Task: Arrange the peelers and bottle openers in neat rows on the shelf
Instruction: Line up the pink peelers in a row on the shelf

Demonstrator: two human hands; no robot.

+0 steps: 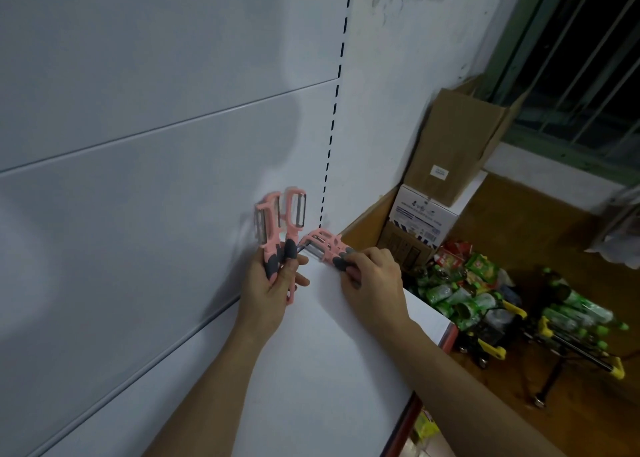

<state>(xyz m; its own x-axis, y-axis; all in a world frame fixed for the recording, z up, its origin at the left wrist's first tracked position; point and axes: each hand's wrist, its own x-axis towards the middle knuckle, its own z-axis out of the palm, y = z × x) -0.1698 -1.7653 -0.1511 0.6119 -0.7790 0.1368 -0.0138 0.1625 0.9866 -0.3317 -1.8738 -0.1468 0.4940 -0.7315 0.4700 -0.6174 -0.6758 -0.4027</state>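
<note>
**Fig. Head view, both hands at the far R end of the shelf.** L hand (273, 285) grips two pink peelers (281, 219) by their grey-padded handles, fingers and thumb curled tight round both. Blades point up, heads close to the back panel (138, 144), and the handle ends stick out below the palm.

R hand (375, 278) pinches the grey handle of a low peeler (323, 245) betw. thumb and curled fingers. Its head lies on or just above the shelf (329, 359) at the far R corner, beside the slotted upright (333, 124). Blur there makes it hard to tell whether this is one peeler or two stacked.

The hands are near each other, L thumb just beside the low peeler's blade. Neither hand is slack: both are closed on handles.

The shelf is white w/ a red front edge. To its R, lower down, are cardboard boxes (453, 144), a white printed box (420, 214) and carts (498, 351) w/ yellow corners. The carts hold green bottles (446, 292) and stand on a brown floor (519, 231).
</note>
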